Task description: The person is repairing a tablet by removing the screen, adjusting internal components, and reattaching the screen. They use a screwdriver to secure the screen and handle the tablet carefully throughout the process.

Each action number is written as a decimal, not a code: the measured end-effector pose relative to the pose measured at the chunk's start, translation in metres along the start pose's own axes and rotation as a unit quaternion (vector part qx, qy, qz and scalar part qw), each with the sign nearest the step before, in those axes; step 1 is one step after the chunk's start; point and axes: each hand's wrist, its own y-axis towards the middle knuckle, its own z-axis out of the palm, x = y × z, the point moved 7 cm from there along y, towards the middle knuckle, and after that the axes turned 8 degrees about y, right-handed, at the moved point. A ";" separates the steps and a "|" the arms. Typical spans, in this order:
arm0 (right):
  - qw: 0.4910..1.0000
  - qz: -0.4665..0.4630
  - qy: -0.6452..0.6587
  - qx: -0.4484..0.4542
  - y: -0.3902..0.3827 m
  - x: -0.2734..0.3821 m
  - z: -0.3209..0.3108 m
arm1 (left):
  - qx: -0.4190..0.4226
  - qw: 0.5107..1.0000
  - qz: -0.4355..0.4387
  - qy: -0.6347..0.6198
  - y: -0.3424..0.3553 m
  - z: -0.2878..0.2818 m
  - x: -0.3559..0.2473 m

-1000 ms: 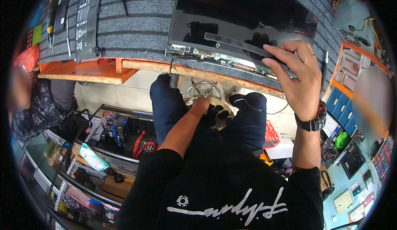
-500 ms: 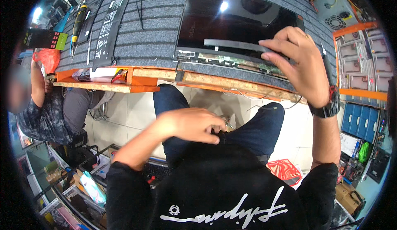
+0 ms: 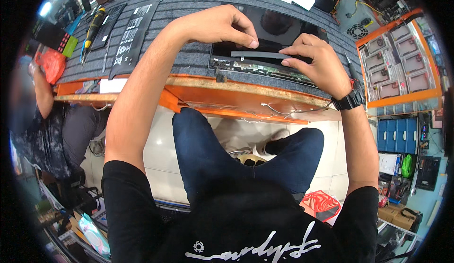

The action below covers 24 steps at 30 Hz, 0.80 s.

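A thin dark grey plastic strip [image 3: 257,54], likely a laptop hinge cover, is pinched at its right end by my right hand [image 3: 314,62]. The strip hangs just above the near edge of a dark laptop screen [image 3: 293,31], where a narrow band of bare circuitry [image 3: 265,70] shows. My left hand [image 3: 220,24] is over the screen's left part, above the strip. Its thumb and forefinger tips come together, and whatever may be between them cannot be made out. A small hinge [image 3: 221,75] sticks out at the near left corner.
Left on the ribbed grey mat lie a flat black battery [image 3: 135,38] and a yellow-black screwdriver [image 3: 94,26]. Another person [image 3: 47,121] sits at the far left. A computer power supply [image 3: 355,24] and an orange-framed rack [image 3: 402,60] stand at the right.
My left hand has risen from my lap to above the screen. My right hand still holds the strip, a little lower and further left in the picture. The head view has shifted.
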 end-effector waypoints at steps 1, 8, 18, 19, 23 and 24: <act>1.000 -0.019 0.008 0.000 0.000 0.000 0.001 | 0.024 0.999 -0.002 -0.027 0.008 0.004 0.004; 0.999 0.020 0.010 0.028 -0.001 -0.004 0.007 | 0.089 0.990 -0.019 -0.106 0.018 0.020 0.016; 0.997 0.038 0.011 0.059 0.000 -0.007 0.010 | 0.043 0.996 0.037 -0.071 0.012 0.010 0.029; 0.997 0.036 0.016 0.059 0.000 -0.006 0.012 | 0.053 0.995 0.048 -0.074 0.013 0.014 0.027; 0.998 0.034 0.013 0.052 -0.001 -0.006 0.015 | 0.059 0.994 0.065 -0.066 0.012 0.024 0.024; 0.998 0.039 0.015 0.044 -0.001 -0.006 0.014 | 0.056 0.994 0.071 -0.054 0.013 0.024 0.022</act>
